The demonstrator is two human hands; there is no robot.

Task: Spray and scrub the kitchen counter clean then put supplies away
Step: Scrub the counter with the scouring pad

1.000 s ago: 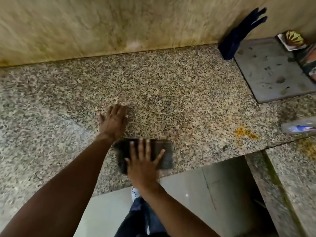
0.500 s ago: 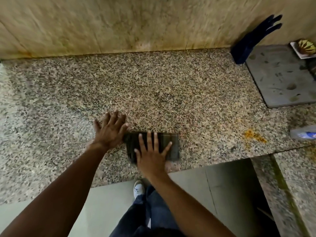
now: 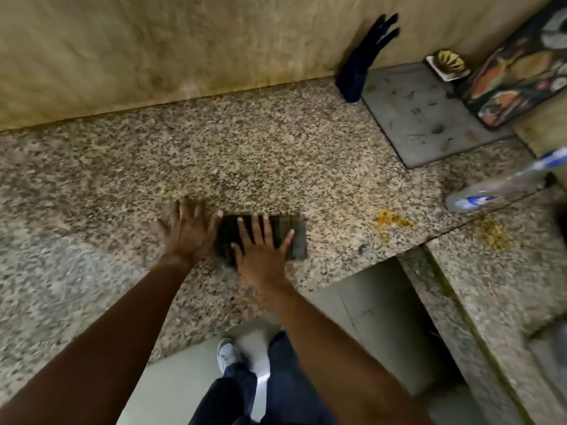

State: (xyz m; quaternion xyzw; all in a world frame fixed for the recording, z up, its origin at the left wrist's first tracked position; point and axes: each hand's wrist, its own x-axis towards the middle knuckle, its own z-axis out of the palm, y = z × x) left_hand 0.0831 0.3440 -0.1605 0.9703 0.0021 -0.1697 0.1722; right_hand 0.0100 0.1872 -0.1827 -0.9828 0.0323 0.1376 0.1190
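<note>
Motion blur softens the dark rectangular scrubbing pad [image 3: 276, 237]; the right hand [image 3: 260, 256] covers its near left part. The clear plastic spray bottle [image 3: 503, 185] and the patterned multicoloured tray [image 3: 518, 75] are cut by the right edge. Both forearms leave the frame below.

Both forearms are bare from the elbow down, with no sleeves, watch, rings or gloves on the left hand [image 3: 187, 233] or the right hand [image 3: 260, 256]. Below are dark navy trousers [image 3: 276, 391], loose at the leg, and a white shoe [image 3: 227, 355].
</note>
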